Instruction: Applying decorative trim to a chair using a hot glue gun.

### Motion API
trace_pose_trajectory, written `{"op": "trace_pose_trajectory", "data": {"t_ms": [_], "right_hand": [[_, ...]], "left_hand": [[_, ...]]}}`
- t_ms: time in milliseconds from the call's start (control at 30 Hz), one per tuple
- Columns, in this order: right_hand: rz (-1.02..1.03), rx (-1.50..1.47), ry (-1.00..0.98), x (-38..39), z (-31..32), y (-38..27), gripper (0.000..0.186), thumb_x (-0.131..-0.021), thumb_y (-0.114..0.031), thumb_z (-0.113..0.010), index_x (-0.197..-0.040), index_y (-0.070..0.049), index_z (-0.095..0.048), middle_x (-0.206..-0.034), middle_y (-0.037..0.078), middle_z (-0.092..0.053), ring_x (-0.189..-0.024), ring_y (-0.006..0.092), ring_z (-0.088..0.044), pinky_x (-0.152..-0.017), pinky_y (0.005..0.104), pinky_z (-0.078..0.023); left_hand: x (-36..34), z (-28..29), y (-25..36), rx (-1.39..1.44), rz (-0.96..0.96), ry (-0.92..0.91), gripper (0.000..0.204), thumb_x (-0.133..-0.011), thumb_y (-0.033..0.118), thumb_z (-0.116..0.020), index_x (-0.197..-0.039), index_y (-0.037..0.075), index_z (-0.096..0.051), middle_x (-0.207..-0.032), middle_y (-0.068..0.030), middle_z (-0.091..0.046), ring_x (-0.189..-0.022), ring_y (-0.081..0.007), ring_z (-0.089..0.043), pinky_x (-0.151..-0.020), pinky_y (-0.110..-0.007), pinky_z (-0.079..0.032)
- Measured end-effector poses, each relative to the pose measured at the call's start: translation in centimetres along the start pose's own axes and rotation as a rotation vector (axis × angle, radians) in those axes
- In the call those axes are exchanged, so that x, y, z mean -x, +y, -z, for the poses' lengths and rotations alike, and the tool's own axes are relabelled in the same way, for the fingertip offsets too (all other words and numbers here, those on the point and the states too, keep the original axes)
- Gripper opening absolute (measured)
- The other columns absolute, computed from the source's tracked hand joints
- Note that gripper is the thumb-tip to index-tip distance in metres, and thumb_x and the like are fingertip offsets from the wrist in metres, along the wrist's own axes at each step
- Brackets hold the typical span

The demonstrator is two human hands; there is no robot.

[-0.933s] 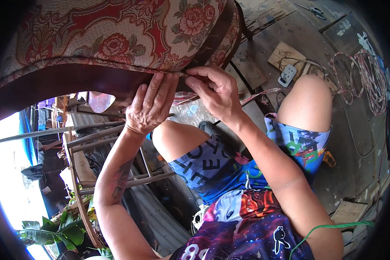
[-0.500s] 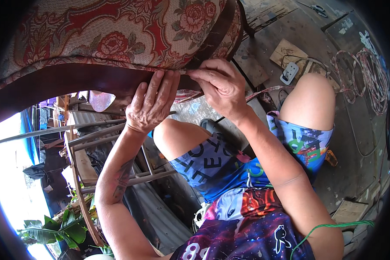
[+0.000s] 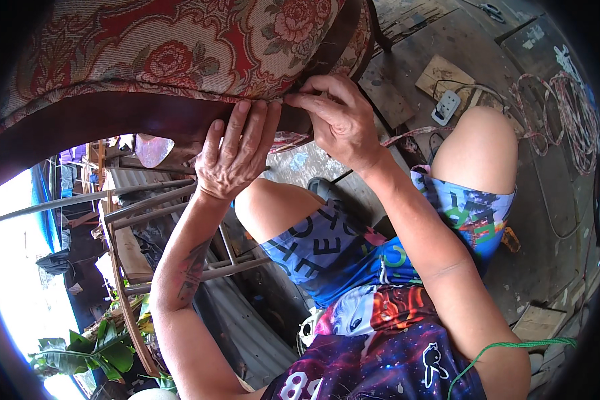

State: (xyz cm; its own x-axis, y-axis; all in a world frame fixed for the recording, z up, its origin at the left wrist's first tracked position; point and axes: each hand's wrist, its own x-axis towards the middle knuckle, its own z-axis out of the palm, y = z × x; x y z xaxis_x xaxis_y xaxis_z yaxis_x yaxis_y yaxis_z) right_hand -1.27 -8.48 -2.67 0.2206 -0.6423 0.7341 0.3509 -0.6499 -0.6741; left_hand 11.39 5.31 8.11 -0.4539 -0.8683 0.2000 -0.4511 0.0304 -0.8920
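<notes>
A chair covered in red and cream floral upholstery (image 3: 173, 57) fills the upper left, its cloth edged with a strip of piping (image 3: 147, 88) above a dark wooden rail (image 3: 113, 120). My left hand (image 3: 233, 150) lies with fingers stretched out along the rail, their tips just at the piping. Close to its right, my right hand (image 3: 343, 123) is closed, thumb and fingers bent toward each other, the index fingertip at the same cloth edge. Whatever sits between those fingertips is too small or hidden to make out.
On the worn wooden floor (image 3: 547, 213) at the right are a white socket strip (image 3: 446, 108) on a board and a coiled reddish rope (image 3: 573, 127). Scissors (image 3: 491, 11) lie at the far right. A wooden frame (image 3: 147, 213) and leafy plant (image 3: 107, 350) stand left.
My right hand has moved slightly up along the cloth edge, its fingers more bent. The left hand stays on the rail, shifted only a little.
</notes>
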Motion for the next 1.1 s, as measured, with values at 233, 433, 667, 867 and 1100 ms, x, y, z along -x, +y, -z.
{"op": "trace_pose_trajectory", "data": {"t_ms": [233, 433, 667, 867, 1100], "right_hand": [[0.019, 0.043, -0.03, -0.06, 0.11, -0.13, 0.032, -0.072, 0.007, -0.068, -0.097, -0.01, -0.076, -0.094, 0.006, -0.061, -0.089, 0.0266, -0.064, -0.082, 0.038, -0.056], [0.001, 0.023, -0.02, -0.16, 0.23, -0.12, 0.032, -0.072, 0.007, -0.067, -0.098, -0.01, -0.075, -0.096, 0.005, -0.061, -0.091, 0.0262, -0.064, -0.083, 0.038, -0.056], [0.001, 0.034, 0.023, -0.12, -0.1, 0.2, 0.029, -0.073, 0.007, -0.068, -0.097, -0.008, -0.074, -0.097, 0.006, -0.065, -0.091, 0.0275, -0.065, -0.082, 0.0383, -0.056], [0.013, 0.019, 0.049, -0.28, -0.08, 0.42, 0.025, -0.076, 0.006, -0.071, -0.096, -0.008, -0.072, -0.096, 0.006, -0.066, -0.09, 0.0282, -0.066, -0.081, 0.0386, -0.056], [0.037, 0.044, 0.057, -0.54, -0.01, 0.43, 0.025, -0.075, 0.006, -0.072, -0.095, -0.008, -0.073, -0.097, 0.006, -0.066, -0.09, 0.0278, -0.066, -0.08, 0.0382, -0.056]], "left_hand": [[0.16, -0.17, 0.2, -0.002, 0.009, -0.005, 0.034, -0.099, 0.029, -0.057, -0.129, 0.022, -0.07, -0.137, 0.0007, -0.058, -0.135, -0.0198, -0.052, -0.114, -0.043, -0.031], [0.05, -0.28, 0.26, -0.004, 0.016, 0.008, 0.034, -0.098, 0.029, -0.058, -0.128, 0.022, -0.071, -0.137, 0.0004, -0.059, -0.135, -0.0196, -0.052, -0.116, -0.043, -0.03], [0.26, -0.43, 0.7, -0.008, 0.053, 0.015, 0.034, -0.098, 0.022, -0.053, -0.127, 0.023, -0.07, -0.139, 0.0026, -0.058, -0.137, -0.0185, -0.051, -0.114, -0.043, -0.033], [0.04, -0.38, 0.79, 0.014, 0.069, 0.021, 0.034, -0.097, 0.021, -0.053, -0.126, 0.023, -0.071, -0.137, 0.0027, -0.059, -0.135, -0.0184, -0.052, -0.114, -0.043, -0.033], [0.12, -0.56, 0.96, 0.012, 0.083, 0.039, 0.033, -0.097, 0.021, -0.054, -0.125, 0.023, -0.071, -0.136, 0.0031, -0.06, -0.135, -0.0184, -0.052, -0.115, -0.043, -0.033]]}}
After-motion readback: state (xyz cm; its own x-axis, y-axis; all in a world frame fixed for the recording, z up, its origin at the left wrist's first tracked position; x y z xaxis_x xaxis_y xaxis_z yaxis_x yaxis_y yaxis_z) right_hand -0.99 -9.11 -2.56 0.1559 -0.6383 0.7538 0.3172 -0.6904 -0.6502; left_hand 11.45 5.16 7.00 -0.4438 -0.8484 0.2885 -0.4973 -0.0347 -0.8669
